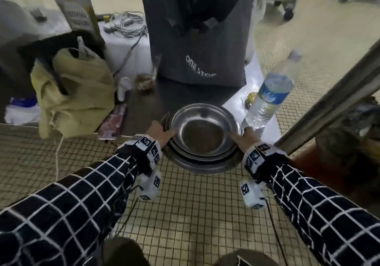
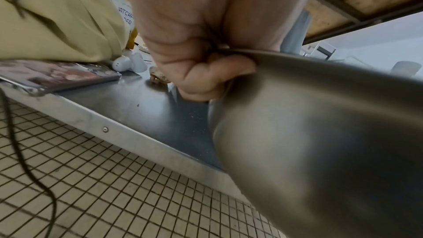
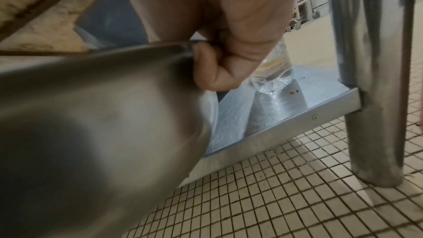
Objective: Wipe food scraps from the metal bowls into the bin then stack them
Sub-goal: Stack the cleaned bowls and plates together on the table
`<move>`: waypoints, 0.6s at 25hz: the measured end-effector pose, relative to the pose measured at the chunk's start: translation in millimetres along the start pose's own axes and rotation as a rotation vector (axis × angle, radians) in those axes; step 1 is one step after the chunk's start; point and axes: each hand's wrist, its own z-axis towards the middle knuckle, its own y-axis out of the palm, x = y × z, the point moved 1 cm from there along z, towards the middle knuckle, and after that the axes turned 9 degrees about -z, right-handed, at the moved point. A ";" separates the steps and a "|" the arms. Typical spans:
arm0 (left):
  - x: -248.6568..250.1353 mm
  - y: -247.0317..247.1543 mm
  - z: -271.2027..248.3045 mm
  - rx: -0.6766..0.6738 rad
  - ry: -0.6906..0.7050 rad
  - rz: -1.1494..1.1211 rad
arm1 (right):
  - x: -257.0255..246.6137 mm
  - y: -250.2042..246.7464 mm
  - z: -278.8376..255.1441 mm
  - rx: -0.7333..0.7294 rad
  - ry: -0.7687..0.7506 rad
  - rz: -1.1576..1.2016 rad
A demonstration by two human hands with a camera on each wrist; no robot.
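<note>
We hold a nested stack of metal bowls (image 1: pixel 202 136) in the lower middle of the head view, half over the front edge of the steel surface (image 1: pixel 141 109) and half over the tiled floor (image 1: pixel 185 214). Our left hand (image 1: pixel 162 133) clamps the rim on the left side and our right hand (image 1: pixel 243 137) clamps it on the right, thumbs over the lip and fingers (image 2: pixel 206 79) curled beneath, as the wrist views show. We judge this two-sided grip keeps the stack level, so the bowls stay seated in one another while the stack is carried or set down. The top bowl looks clean inside, which suggests to us that the wiping is done and the stacking is near its end; no bin is clearly in view. A water bottle (image 1: pixel 271 93) stands tilted just right of the stack, close to our right hand, so we would mind it when moving the bowls. A grey bag (image 1: pixel 197 39) printed "ONE STOP" stands behind the bowls at upper centre, and a yellow-green cloth bag (image 1: pixel 76 93) slumps at the left, well apart.
</note>
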 end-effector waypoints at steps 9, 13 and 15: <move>-2.0 38.2 41.8 0.060 0.075 -0.041 | 17.3 17.4 51.2 0.076 -0.047 -0.016; 2.4 39.5 49.7 0.030 0.072 -0.103 | 16.1 14.6 54.0 0.072 -0.146 0.144; 0.9 37.1 51.3 -0.013 0.114 -0.144 | 18.9 17.3 58.7 0.096 -0.183 0.224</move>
